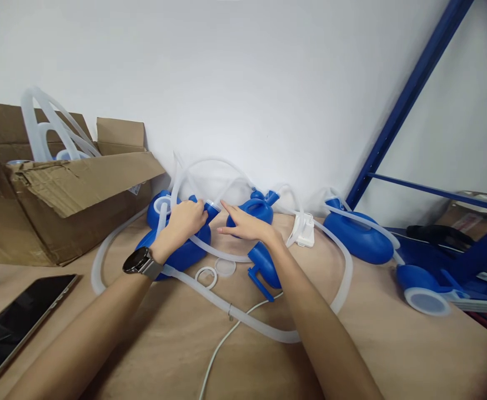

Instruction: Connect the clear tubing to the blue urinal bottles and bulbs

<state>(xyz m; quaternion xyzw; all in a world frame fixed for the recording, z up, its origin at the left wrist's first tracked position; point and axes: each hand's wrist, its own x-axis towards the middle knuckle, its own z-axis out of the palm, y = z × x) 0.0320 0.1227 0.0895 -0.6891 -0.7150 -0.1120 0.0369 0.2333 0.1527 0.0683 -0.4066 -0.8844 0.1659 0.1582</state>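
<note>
My left hand (187,216), a watch (137,260) on its wrist, is closed round the handle of a blue urinal bottle (187,253), near the bottle's neck. The bottle lies on the table, and the fingers hide its handle. My right hand (249,225) is open with fingers stretched toward that neck, and it holds nothing. Behind the right hand is another blue urinal bottle (256,209). Below it, a blue urinal funnel (267,268) with a handle lies partly hidden by my right forearm. A translucent hose (216,300) loops across the table under my forearms.
An open cardboard box (80,222) with hoses (51,122) stands left, above a phone (22,322). A further blue bottle (357,239) and capped funnel (420,286) lie right, beside a blue shelf frame (393,133). A white power strip (304,230), cable (222,341) and ring (206,276) lie centrally.
</note>
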